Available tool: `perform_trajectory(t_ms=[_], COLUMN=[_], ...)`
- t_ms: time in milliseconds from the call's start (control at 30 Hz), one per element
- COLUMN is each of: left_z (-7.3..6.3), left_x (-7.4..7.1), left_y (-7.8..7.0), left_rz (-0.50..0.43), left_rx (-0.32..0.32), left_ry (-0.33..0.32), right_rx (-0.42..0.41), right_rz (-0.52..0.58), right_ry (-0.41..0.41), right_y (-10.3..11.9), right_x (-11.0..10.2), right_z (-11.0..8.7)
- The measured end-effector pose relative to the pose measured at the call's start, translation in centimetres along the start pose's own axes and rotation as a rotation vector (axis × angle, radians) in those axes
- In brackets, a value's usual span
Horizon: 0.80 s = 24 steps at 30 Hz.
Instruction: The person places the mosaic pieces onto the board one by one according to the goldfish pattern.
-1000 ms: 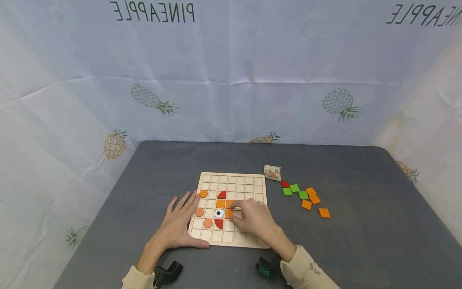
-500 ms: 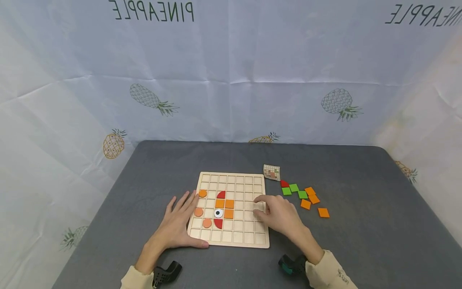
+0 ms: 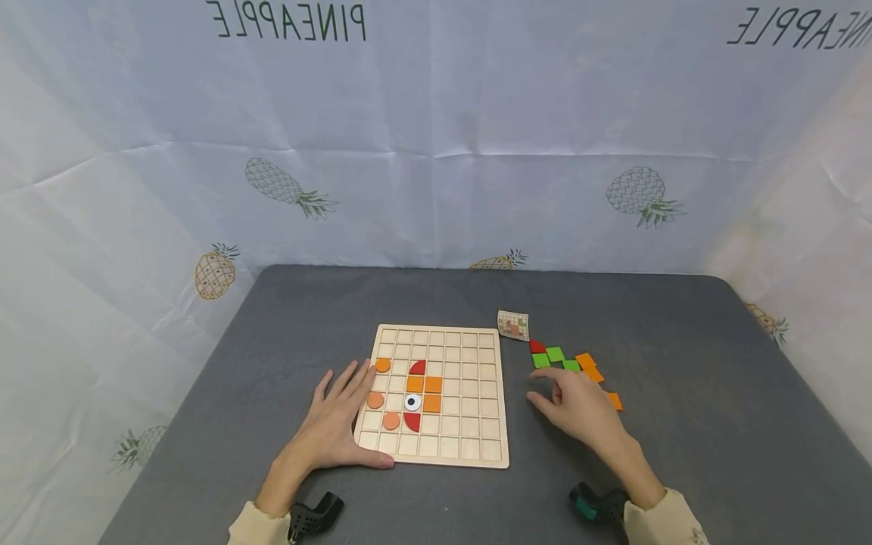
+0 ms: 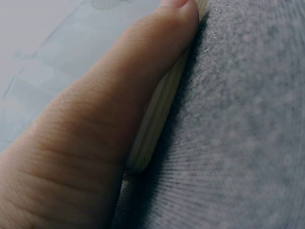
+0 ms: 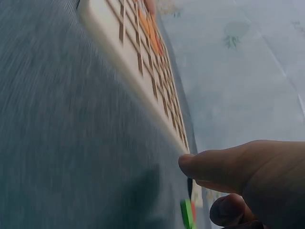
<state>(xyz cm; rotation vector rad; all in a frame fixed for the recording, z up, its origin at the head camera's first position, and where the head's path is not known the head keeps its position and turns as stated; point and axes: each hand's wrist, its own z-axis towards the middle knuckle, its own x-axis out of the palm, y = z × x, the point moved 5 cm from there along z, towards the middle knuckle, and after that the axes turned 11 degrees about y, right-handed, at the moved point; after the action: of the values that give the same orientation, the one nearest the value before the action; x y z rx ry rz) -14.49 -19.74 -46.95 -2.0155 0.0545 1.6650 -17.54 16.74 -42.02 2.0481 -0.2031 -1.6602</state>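
My left hand [image 3: 335, 428] lies with spread, straight fingers along the left edge of a wooden grid board [image 3: 477, 428]. Its thumb [image 4: 138, 62] presses the board's near edge in the left wrist view. On the board sit orange squares [image 3: 432, 403], red quarter-circle tiles [image 3: 412, 421], a white eye tile [image 3: 412, 403] and orange discs [image 3: 391, 421]. My right hand [image 3: 586, 409] hovers right of the board, thumb and index finger apart with nothing between them. Near its fingertips lie green squares [image 3: 541, 361] and loose orange squares [image 3: 615, 400]; the hand covers part of this group.
A small printed pattern card [image 3: 513, 325] lies at the board's far right corner, beside a loose red quarter-circle tile [image 3: 537, 347]. Grey cloth [image 3: 327, 310] covers the table. A pineapple-print curtain [image 3: 436, 204] hangs behind it.
My right hand has withdrawn from the orange squares on the board and moved right, off the board, to the loose tiles. The left hand stays in place.
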Motion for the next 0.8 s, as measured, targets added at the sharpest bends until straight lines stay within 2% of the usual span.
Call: perform_trajectory(t_ms=[333, 600, 800], left_z=[0.1, 0.0, 0.1], left_x=[0.1, 0.0, 0.0], left_y=[0.1, 0.1, 0.1], left_rz=[0.002, -0.008, -0.002], left_rx=[0.000, -0.017, -0.009], left_ry=[-0.003, 0.016, 0.002], right_rx=[0.095, 0.134, 0.139], right_rz=[-0.015, -0.028, -0.024], right_ry=[0.013, 0.052, 0.059], right_y=[-4.4, -5.5, -5.9], right_x=[-1.6, -1.4, -1.3], right_z=[-1.4, -1.4, -1.4])
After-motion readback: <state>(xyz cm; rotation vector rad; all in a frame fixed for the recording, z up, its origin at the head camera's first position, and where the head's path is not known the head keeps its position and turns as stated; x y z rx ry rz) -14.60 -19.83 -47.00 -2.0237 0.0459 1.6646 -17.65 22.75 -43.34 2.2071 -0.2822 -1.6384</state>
